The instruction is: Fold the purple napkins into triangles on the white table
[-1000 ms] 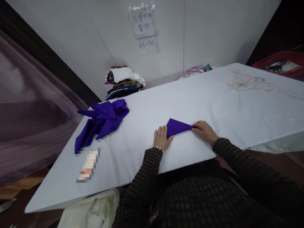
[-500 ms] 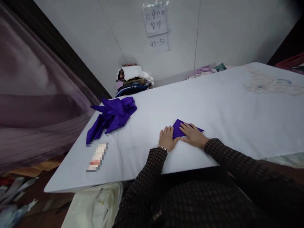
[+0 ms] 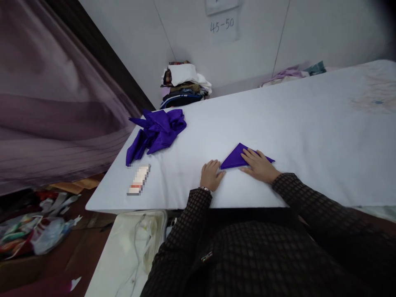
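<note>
White tablecloth [image 3: 204,132] is stretching out in front of a pale wall [image 3: 256,45], which is carrying a paper sign [image 3: 223,35] marked 45-50 at 12 o'clock. Between the person's 2 hands, a purple cloth triangle [image 3: 232,158] is lying flat and is serving as the dial's centre. At 4 o'clock, the right hand [image 3: 259,166] is resting palm down on it, fingers extended and unclenched. At 8 o'clock, the left hand [image 3: 211,175] is lying loose on the tablecloth by the triangle's left tip; whether they are touching, I cannot tell. Between 9 and 10, a crumpled purple cloth heap [image 3: 162,131] is lying; nearer 9, a pixelated rectangular object [image 3: 139,180] is resting. Between 10 and 11, folded clothes [image 3: 184,84] are forming a stack.
</note>
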A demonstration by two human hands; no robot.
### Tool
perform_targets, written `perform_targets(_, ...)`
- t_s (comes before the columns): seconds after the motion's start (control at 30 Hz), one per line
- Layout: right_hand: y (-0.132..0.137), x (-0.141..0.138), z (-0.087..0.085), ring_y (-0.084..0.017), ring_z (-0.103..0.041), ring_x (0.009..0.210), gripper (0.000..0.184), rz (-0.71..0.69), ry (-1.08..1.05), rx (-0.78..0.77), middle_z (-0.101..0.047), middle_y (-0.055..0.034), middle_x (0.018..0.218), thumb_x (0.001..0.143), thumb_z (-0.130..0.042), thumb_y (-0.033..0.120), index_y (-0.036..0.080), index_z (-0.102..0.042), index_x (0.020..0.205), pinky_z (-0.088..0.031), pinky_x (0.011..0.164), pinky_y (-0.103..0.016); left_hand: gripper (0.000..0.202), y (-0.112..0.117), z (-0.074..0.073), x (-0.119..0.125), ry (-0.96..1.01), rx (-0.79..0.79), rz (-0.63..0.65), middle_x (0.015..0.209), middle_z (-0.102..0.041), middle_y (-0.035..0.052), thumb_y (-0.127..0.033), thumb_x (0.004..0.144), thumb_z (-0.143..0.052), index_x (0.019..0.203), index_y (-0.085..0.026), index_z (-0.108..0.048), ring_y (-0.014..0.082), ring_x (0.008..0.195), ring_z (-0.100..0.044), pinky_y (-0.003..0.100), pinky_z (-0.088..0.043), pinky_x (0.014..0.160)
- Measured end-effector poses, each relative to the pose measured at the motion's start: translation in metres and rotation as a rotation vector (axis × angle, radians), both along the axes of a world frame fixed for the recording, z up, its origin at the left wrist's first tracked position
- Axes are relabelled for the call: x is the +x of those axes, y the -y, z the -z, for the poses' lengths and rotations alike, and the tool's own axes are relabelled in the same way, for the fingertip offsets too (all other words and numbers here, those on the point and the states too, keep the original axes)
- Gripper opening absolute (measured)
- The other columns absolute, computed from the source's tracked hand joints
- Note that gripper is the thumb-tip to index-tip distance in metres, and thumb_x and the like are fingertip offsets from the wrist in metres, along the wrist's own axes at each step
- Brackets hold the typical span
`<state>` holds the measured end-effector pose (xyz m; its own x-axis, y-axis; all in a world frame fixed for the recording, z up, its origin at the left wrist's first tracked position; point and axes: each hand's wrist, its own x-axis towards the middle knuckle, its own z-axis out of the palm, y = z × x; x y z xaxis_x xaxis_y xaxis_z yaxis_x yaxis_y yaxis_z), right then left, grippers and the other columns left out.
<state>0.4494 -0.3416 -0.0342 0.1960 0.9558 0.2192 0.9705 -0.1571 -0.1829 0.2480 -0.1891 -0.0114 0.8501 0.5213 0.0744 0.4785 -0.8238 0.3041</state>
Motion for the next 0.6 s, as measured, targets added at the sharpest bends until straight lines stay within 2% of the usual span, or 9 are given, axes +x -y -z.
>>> perform_targets(0.13,0.000,0.000,-0.001,-0.030,-0.025,0.137,0.070,0.000,-0.009,-0.001,-0.033,-0.0121,0.148,0.090,-0.028,0.061,0.019,-0.028,0.146,-0.020,0.109,-0.051,0.042,-0.002,0.002,0.005,0.081,0.019,0.018,0.120,-0.061,0.0066,-0.036,0.084,-0.058,0.123,-0.020,-0.055,0.0209,0.114,-0.052,0.037,-0.038,0.101)
perform_targets(0.3,-0.001,-0.001,-0.002,-0.030,-0.026,0.137,0.070,0.003,-0.006,-0.008,-0.034,-0.0134,0.147,0.090,-0.028,0.061,0.017,-0.032,0.144,-0.021,0.109,-0.051,0.033,-0.003,0.003,0.011,0.111,-0.005,-0.027,0.104,-0.066,0.0042,-0.031,0.084,-0.059,0.115,-0.021,-0.060,0.0196,0.102,-0.055,0.033,-0.042,0.093)
perform_targets(0.4,0.000,-0.001,-0.002,-0.030,-0.026,0.137,0.070,0.006,-0.004,-0.016,-0.033,-0.0148,0.147,0.090,-0.028,0.060,0.014,-0.037,0.142,-0.021,0.109,-0.051,0.025,-0.003,0.002,0.013,0.111,-0.044,-0.043,0.098,-0.065,0.0030,-0.027,0.085,-0.056,0.109,-0.023,-0.064,0.0188,0.098,-0.055,0.033,-0.043,0.090)
perform_targets(0.5,0.001,0.000,-0.002,-0.029,-0.026,0.137,0.065,0.001,-0.015,-0.014,-0.033,-0.0131,0.148,0.091,-0.029,0.058,0.017,-0.039,0.141,-0.021,0.109,-0.051,0.022,-0.003,0.001,0.014,0.105,-0.074,-0.049,0.095,-0.066,0.0020,-0.026,0.086,-0.055,0.104,-0.024,-0.066,0.0185,0.095,-0.056,0.033,-0.043,0.088)
perform_targets(0.6,0.002,0.000,-0.002,-0.029,-0.026,0.137,0.063,-0.004,-0.029,0.001,-0.033,-0.0101,0.148,0.091,-0.030,0.058,0.022,-0.037,0.142,-0.021,0.109,-0.052,0.032,-0.002,0.001,0.012,0.121,-0.086,-0.032,0.100,-0.066,0.0016,-0.026,0.081,-0.060,0.113,-0.024,-0.061,0.0188,0.097,-0.056,0.034,-0.042,0.090)
